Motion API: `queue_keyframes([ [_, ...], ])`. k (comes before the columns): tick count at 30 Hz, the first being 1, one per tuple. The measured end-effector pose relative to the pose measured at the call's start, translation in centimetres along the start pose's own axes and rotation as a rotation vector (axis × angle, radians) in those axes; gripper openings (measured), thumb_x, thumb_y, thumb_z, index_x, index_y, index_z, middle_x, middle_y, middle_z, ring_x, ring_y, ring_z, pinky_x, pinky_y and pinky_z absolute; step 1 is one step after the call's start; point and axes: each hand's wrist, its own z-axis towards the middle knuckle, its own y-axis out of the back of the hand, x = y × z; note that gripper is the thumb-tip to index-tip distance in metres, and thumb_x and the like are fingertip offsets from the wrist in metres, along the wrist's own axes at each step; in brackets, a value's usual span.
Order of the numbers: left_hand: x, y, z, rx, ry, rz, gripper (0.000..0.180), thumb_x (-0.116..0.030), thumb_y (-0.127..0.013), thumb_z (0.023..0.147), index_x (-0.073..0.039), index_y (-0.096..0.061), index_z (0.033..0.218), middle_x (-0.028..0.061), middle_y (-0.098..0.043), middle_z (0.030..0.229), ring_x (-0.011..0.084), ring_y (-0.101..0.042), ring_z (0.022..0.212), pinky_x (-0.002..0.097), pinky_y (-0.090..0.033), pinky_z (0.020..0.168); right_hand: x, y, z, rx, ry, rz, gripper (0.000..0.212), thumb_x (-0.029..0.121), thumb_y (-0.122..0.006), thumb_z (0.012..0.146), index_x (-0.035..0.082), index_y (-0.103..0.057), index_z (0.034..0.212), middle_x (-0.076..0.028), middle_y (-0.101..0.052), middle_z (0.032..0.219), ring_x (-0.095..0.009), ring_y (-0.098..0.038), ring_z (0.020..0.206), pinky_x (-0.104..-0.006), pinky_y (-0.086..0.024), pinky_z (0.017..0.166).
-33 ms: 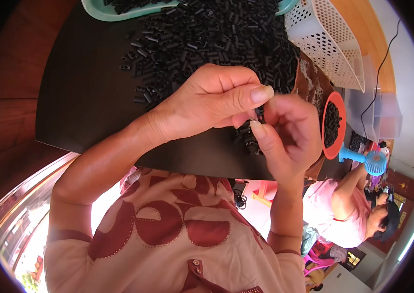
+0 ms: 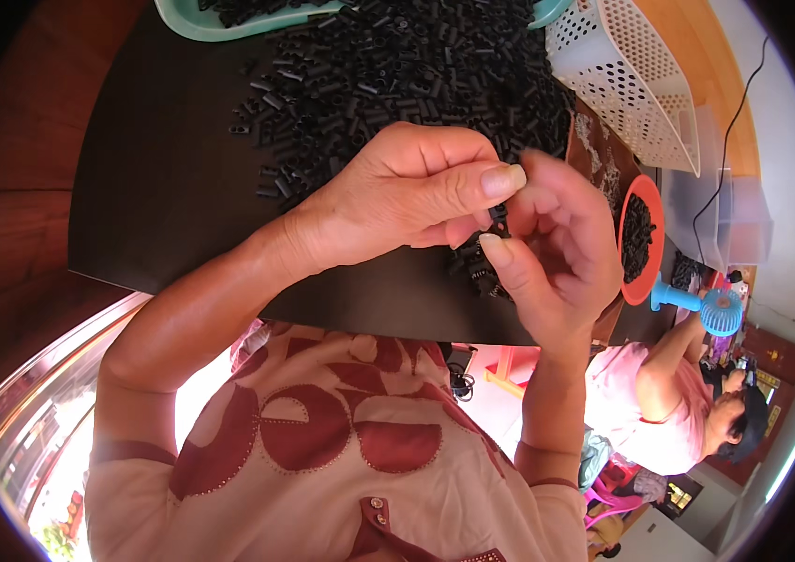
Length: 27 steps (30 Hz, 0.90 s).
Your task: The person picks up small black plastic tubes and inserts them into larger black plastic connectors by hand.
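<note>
Above the table's near part, my left hand [image 2: 421, 183] is closed, pinching a small black plastic part [image 2: 498, 221] between thumb and fingers. My right hand [image 2: 561, 258] meets it from the right, fingers curled and thumb tip at the part's lower end; its raised index finger is slightly blurred. My fingers cover much of the part. Just below, a few small black pieces with metal-looking coils [image 2: 482, 273] lie on the table, partly hidden by my right thumb. Beyond both hands spreads a large heap of short black plastic tubes [image 2: 388, 80].
The dark table [image 2: 163, 178] has a green tray [image 2: 219, 28] at its far left. On the right are a white perforated basket [image 2: 617, 84], an orange bowl [image 2: 630, 286] of black pieces and a blue handheld fan [image 2: 720, 312]. A person in pink [image 2: 650, 403] sits beyond.
My right hand has shifted slightly right, and its index finger has lifted away from my left thumb. The left hand stays in place.
</note>
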Motion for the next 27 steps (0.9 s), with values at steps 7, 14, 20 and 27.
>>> queue_keyframes([
  [7,0.4,-0.1,0.1,0.0,0.122,-0.247,0.032,-0.034,-0.063,0.093,-0.005,-0.063,0.079,0.0003,-0.055,0.059,0.0036,-0.044,0.045,0.0185,-0.029,0.037,0.1,1.2,1.5,0.23,0.256,-0.307,0.045,0.008,-0.076,0.074,-0.002,-0.062,0.115,-0.005,-0.057,0.078,-0.008,-0.05,0.062,-0.0212,-0.039,0.05],
  [14,0.4,0.0,0.3,0.056,0.152,-0.226,0.037,-0.04,-0.065,0.09,-0.006,-0.063,0.076,0.0007,-0.055,0.059,0.0044,-0.048,0.046,0.0188,-0.029,0.036,-0.3,0.4,1.2,0.117,0.288,-0.269,0.029,0.006,-0.077,0.071,-0.001,-0.063,0.096,-0.004,-0.055,0.071,-0.008,-0.046,0.052,-0.0222,-0.035,0.043],
  [20,0.4,-0.3,0.0,0.102,0.198,-0.251,0.041,-0.043,-0.064,0.09,-0.004,-0.064,0.078,0.0008,-0.055,0.06,0.006,-0.046,0.047,0.0196,-0.028,0.037,-0.7,-0.1,0.9,0.074,0.259,-0.143,0.026,0.006,-0.077,0.067,0.002,-0.059,0.085,0.0,-0.046,0.06,-0.006,-0.038,0.049,-0.0215,-0.027,0.041],
  [27,0.6,-0.7,0.6,0.119,0.221,-0.326,0.041,-0.043,-0.062,0.091,-0.003,-0.064,0.081,0.0007,-0.053,0.059,0.0063,-0.044,0.047,0.0197,-0.025,0.037,-1.5,-0.1,1.2,0.04,0.262,-0.033,0.028,0.006,-0.077,0.067,0.002,-0.054,0.082,0.0,-0.043,0.058,-0.005,-0.036,0.047,-0.0203,-0.027,0.041],
])
